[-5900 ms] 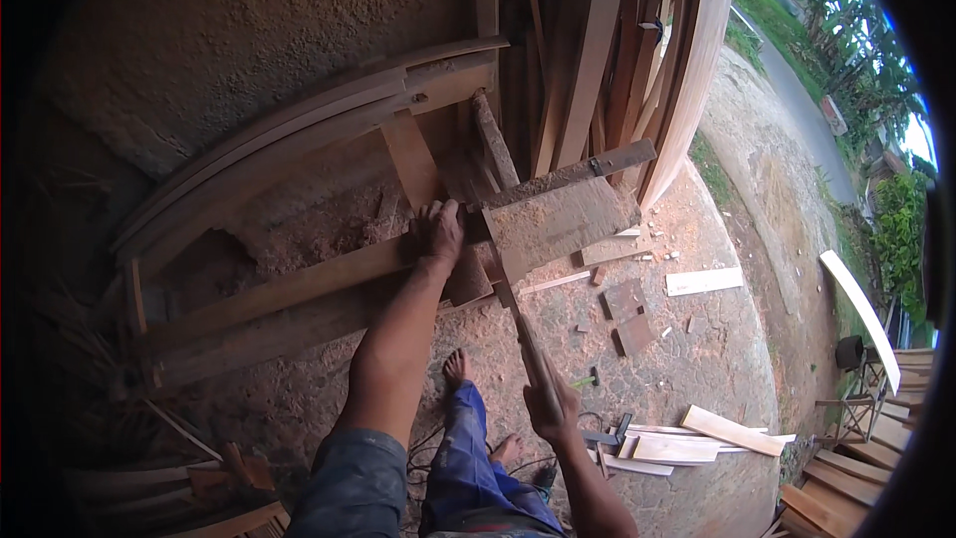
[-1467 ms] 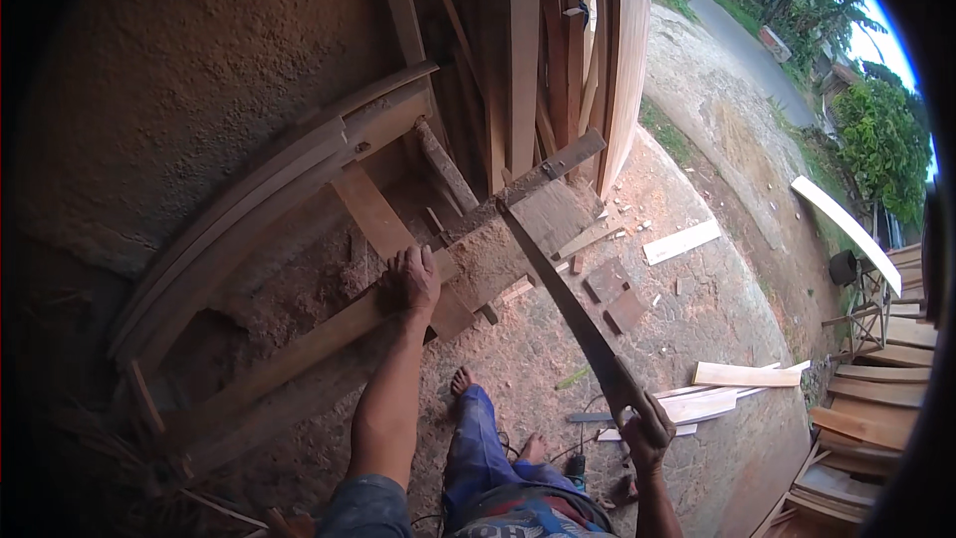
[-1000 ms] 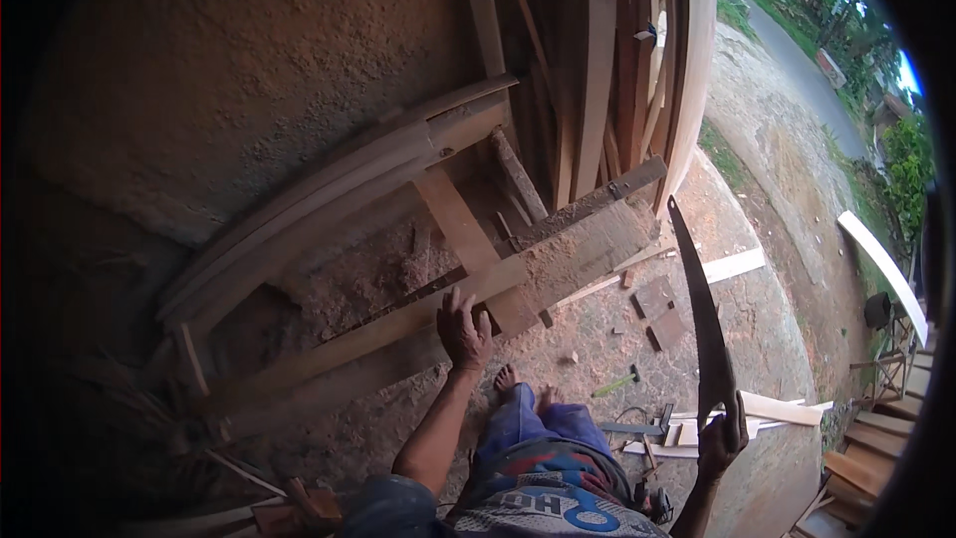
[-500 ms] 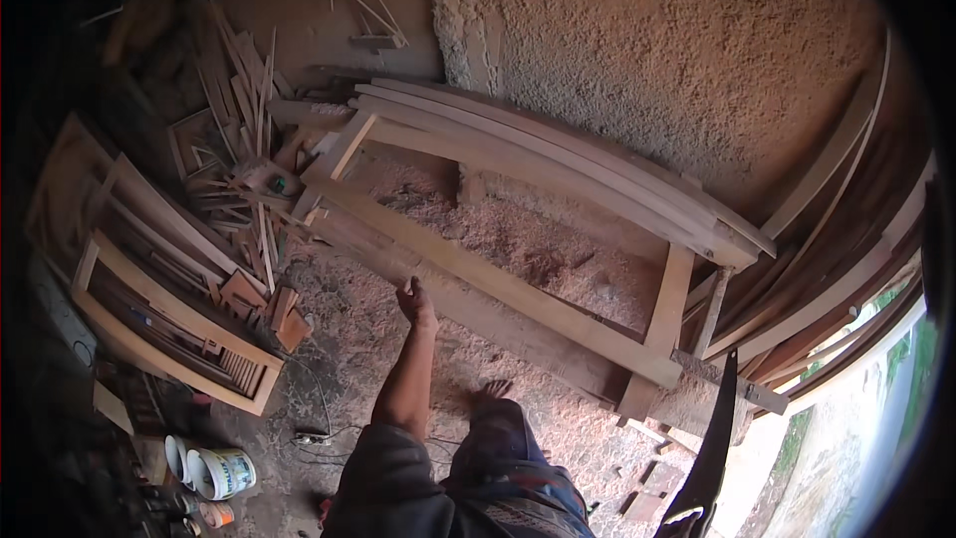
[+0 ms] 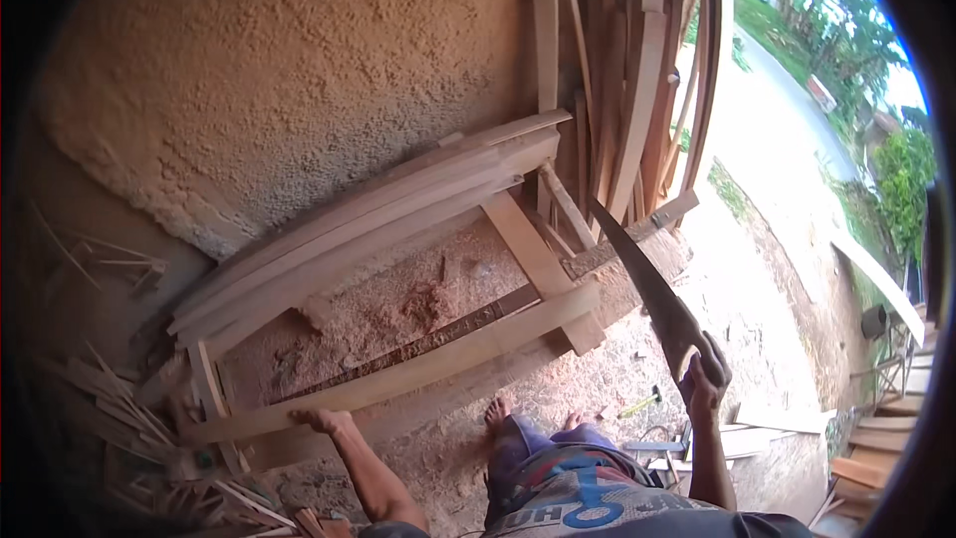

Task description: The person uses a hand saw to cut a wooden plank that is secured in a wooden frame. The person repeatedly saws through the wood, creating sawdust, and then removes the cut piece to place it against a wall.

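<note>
Rough tan plaster wall (image 5: 329, 60) rises beyond a long, low wooden bench (image 5: 671, 251), along whose near edge lies a long pale wooden plank (image 5: 418, 377), its right end over a flat light-brown wooden crosspiece (image 5: 525, 244). At the bench's left end, the left hand (image 5: 321, 420) meets the plank's near side, though whether it grips cannot be told. The right hand (image 5: 706, 376) is wrapped around the handle of a dark-bladed handsaw (image 5: 647, 284), its tip toward the bench's right end.

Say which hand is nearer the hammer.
Right. The right hand, gripping the saw, is just to the right of the hammer in view; the left hand is far to its left, by a long board.
</note>
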Demonstrator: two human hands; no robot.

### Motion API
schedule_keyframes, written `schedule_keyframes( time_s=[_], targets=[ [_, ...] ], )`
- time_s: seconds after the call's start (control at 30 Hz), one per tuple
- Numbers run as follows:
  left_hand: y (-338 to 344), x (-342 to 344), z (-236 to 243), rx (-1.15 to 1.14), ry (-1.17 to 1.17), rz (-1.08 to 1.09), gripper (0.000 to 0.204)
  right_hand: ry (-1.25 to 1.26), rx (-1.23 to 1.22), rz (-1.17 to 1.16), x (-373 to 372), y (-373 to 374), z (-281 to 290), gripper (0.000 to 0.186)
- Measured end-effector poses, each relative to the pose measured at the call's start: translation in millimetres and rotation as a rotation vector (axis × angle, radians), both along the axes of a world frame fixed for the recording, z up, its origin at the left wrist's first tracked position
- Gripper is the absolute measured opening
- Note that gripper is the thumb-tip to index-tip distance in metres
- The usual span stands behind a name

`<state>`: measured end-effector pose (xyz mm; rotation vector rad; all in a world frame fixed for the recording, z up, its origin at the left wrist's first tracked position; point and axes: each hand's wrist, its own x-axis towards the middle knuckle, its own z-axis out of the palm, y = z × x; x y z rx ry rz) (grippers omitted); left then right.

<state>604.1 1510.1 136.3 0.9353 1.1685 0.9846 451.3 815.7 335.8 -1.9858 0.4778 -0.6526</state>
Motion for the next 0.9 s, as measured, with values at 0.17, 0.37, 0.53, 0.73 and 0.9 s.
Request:
schedule_keyframes(
  time_s=[0.17, 0.37, 0.53, 0.73, 0.9],
  targets=[
    [86.9, -9.1, 127.2, -0.044, -0.307, -0.173, 0.064, -0.084, 0.024, -0.027, 0.8, 5.7, 37.4, 0.044],
    [11.5, -31.6, 379.3, 0.358, -0.243, -0.53, 0.073, -0.102, -0.006, -0.037, -18.0, -24.0, 28.1, 0.044],
    [3.1, -9.9, 450.9, 0.631, -0.03, -0.741, 0.077, -0.107, 0.205, -0.052, -26.5, -37.8, 11.1, 0.044],
    [-100.7, 33.4, 376.8, 1.029, 0.423, -1.128, 0.065, -0.144, 0.384, -0.121, -42.3, -34.3, 7.6, 0.044],
    [-145.2, 42.7, 261.7, 1.091, 0.373, -1.692, 0.06, -0.217, 0.398, -0.189, -47.8, -12.4, 10.6, 0.047]
  ],
)
